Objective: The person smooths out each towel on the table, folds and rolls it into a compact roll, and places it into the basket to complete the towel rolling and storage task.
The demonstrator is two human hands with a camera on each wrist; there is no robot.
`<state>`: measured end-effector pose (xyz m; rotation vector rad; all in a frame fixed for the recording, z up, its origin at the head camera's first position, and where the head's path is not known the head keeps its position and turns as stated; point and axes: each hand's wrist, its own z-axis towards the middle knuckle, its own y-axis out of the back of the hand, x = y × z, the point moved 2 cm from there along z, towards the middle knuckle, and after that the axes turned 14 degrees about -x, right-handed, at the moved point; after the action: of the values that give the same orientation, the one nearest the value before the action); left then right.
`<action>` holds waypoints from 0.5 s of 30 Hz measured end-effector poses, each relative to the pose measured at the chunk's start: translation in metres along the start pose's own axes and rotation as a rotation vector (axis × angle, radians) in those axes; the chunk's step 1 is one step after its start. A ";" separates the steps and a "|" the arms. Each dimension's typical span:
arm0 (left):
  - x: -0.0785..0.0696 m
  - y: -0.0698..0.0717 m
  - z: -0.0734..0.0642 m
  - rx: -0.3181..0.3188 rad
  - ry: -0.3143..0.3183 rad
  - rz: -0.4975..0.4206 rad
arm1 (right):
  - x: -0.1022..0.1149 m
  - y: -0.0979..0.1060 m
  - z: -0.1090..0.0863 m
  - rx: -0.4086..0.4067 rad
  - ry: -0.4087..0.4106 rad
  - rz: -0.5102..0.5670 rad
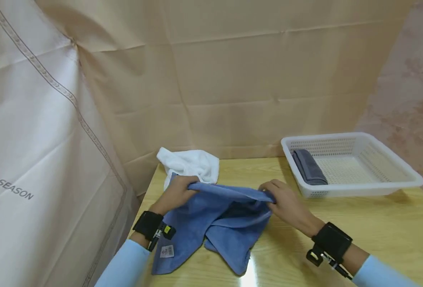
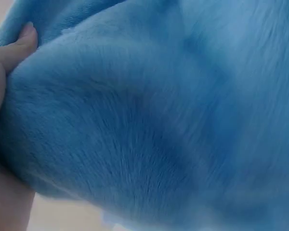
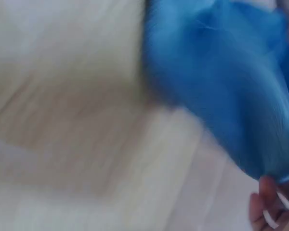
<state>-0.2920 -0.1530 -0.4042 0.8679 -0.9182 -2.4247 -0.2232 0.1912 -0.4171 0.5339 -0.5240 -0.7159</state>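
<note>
A blue towel hangs between both hands above the table, its upper edge stretched across and its lower parts drooping in folds. My left hand pinches the upper left of that edge; in the left wrist view the thumb presses on the plush cloth. At the other end, my right hand grips the upper right corner, and its fingertips show against the cloth in the right wrist view. A pale label is on the towel's lower left. Behind the left hand lies a crumpled white towel.
A white perforated plastic basket stands at the right rear of the wooden table. Inside it, along the left wall, lies a folded dark grey towel. Beige cloth hangs behind the table, and a white printed sheet hangs at the left.
</note>
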 end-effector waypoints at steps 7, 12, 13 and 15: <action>0.016 0.069 -0.014 -0.082 0.125 0.052 | -0.051 0.075 -0.045 -0.049 -0.193 -0.246; 0.027 0.095 -0.033 -0.046 0.115 0.097 | -0.069 0.132 -0.046 -0.013 -0.264 -0.316; 0.028 0.099 -0.037 -0.048 0.110 0.093 | -0.072 0.142 -0.045 0.003 -0.272 -0.330; 0.030 0.108 -0.045 -0.047 0.121 0.063 | -0.079 0.158 -0.044 0.058 -0.289 -0.359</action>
<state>-0.2676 -0.2661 -0.3676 0.9432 -0.8288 -2.3039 -0.1734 0.3608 -0.3730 0.5890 -0.7293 -1.1330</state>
